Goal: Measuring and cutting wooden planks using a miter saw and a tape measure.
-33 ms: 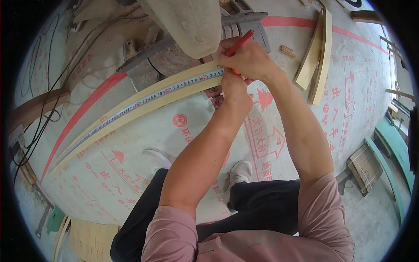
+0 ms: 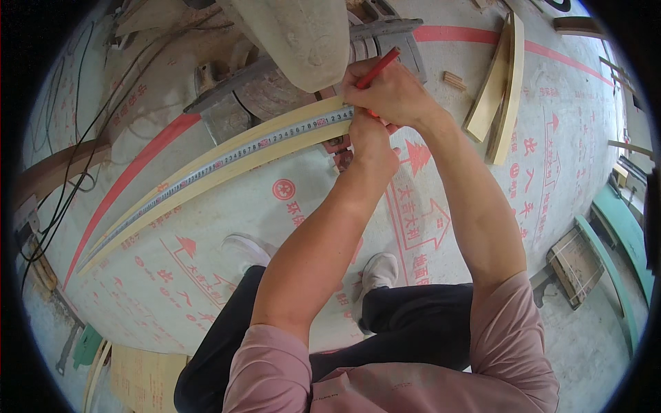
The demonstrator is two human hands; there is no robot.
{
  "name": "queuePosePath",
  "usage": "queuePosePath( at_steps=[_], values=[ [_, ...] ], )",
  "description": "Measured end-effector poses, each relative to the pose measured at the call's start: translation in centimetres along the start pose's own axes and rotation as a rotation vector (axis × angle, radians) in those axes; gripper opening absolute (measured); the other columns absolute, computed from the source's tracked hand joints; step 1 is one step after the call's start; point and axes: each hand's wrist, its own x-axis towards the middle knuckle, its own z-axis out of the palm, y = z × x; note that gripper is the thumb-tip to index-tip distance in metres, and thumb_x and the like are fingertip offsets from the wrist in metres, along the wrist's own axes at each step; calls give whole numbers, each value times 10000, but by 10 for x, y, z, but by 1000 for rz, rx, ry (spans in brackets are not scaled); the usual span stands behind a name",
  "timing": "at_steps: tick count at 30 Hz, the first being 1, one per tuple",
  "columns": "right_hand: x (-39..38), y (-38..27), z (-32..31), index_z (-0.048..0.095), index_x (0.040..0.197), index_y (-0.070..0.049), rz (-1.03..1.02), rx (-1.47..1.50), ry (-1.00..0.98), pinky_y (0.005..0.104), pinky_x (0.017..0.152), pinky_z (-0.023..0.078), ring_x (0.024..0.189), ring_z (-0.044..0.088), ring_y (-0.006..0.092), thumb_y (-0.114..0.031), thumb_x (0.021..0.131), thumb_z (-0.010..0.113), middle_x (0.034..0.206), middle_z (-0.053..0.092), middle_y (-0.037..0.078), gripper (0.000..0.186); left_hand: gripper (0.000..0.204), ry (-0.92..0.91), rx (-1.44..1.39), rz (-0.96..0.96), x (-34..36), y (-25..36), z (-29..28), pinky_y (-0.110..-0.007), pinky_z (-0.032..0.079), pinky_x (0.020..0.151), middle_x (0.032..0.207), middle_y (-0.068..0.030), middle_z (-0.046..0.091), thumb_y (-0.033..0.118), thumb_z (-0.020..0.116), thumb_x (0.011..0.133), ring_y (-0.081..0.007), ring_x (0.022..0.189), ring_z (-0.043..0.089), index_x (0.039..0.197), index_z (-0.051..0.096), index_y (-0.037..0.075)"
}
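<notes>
A long pale wooden board (image 2: 303,140) runs from the far left up to my hands, with the blade of a tape measure (image 2: 275,135) stretched along its face. At the board's right end my left hand (image 2: 372,138) is closed round the tape measure, whose case is mostly hidden by the fingers; bits of red show there. Just above it, my right hand (image 2: 396,93) grips a red pencil (image 2: 379,67) that slants up and to the right. Its lower end is hidden behind the fingers at the board's edge.
Behind the board stands a dusty metal saw base (image 2: 265,100) under a large tan housing (image 2: 296,34). Two loose boards (image 2: 506,82) and a small wood block (image 2: 454,80) lie to the right. Black cables (image 2: 76,162) hang at left. Printed sheeting (image 2: 330,227) covers the floor.
</notes>
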Motion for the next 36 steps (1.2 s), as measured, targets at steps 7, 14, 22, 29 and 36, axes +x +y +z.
queuePosePath(
  at_steps=[7,14,22,29,36],
  values=[
    [-1,4,2,648,795,-33,36,-13,-11,328,656,475,650,554,166,-188,786,664,681,601,59,155,448,11,-2,-6,0,-3,0,-743,72,1098,1374,93,518,583,414,984,-188,1279,465,1340,470,316],
    [-3,3,0,638,794,-35,29,-27,-2,338,668,477,652,547,189,-205,788,657,682,591,67,171,456,29,15,-44,-13,4,8,-742,68,1102,1398,95,501,594,421,977,-191,1298,448,1340,469,323],
    [-3,3,3,639,811,-34,31,-25,26,340,685,477,667,549,200,-212,793,657,702,594,75,180,424,34,16,-69,-19,7,11,-736,74,1103,1386,108,503,585,429,980,-177,1298,447,1329,469,347],
    [-4,2,5,643,827,-24,6,-13,47,342,682,488,680,580,197,-193,822,649,704,605,82,170,409,60,6,-76,-15,6,9,-734,77,1109,1367,94,518,566,416,994,-182,1292,454,1332,462,341],
    [-14,2,-11,659,1060,-7,-29,385,150,318,741,532,768,654,193,-175,909,629,837,684,86,228,417,27,48,-104,-28,18,17,-740,53,1123,1397,48,524,572,371,1007,-211,1275,483,1334,464,330]
  ],
)
